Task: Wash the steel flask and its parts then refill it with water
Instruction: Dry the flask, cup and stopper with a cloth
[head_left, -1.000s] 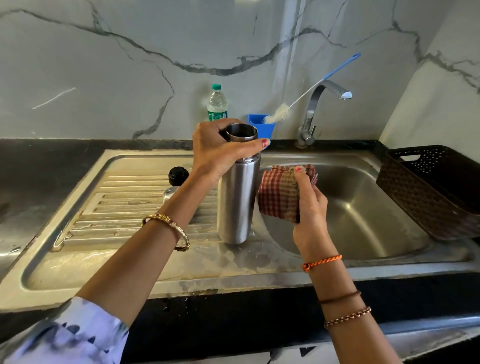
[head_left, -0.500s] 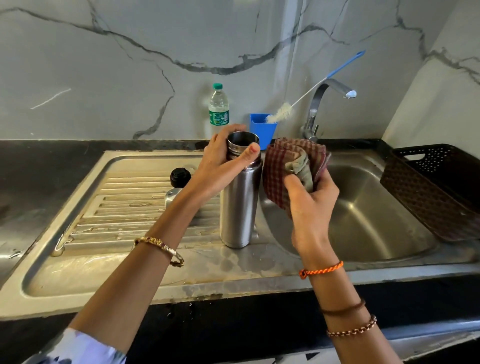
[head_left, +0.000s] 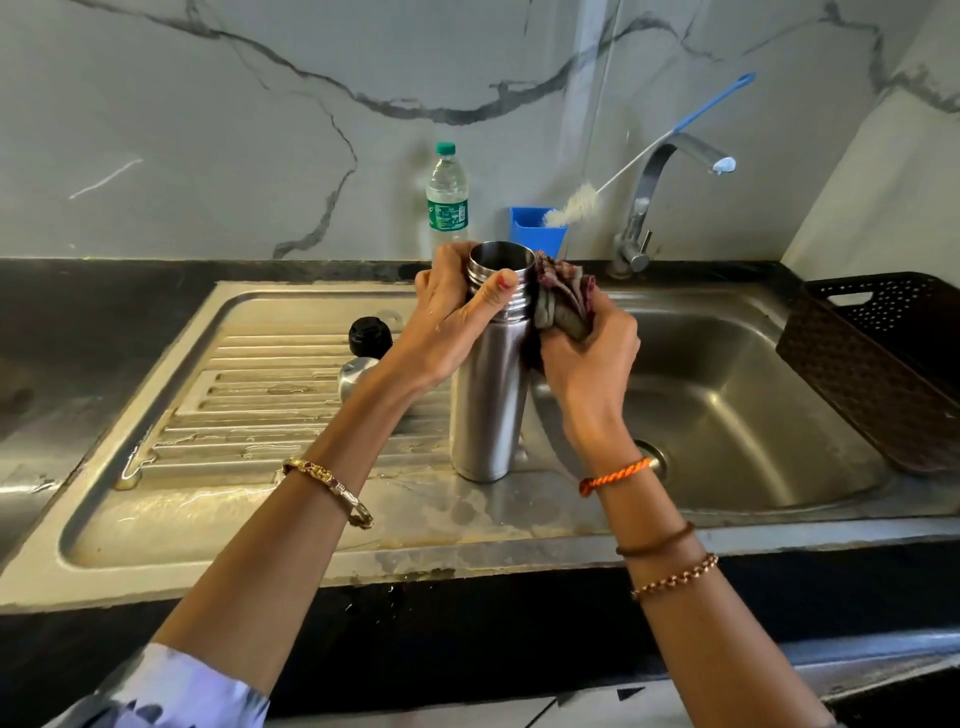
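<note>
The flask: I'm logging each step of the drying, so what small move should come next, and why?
Probably wipe the checked cloth down the steel flask. The right hand presses it only against the threaded neck, the left hand steadies the open top, and the flask stands upright on the drainboard.

Left wrist wears a gold bangle (head_left: 328, 490) above a pale patterned sleeve (head_left: 171, 691); right wrist wears an orange cord (head_left: 615, 475), brown band (head_left: 655, 542), beaded bracelet (head_left: 675, 577).

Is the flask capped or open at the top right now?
Open. The steel flask stands upright with its mouth bare, and the black cap lies apart on the drainboard.
</note>
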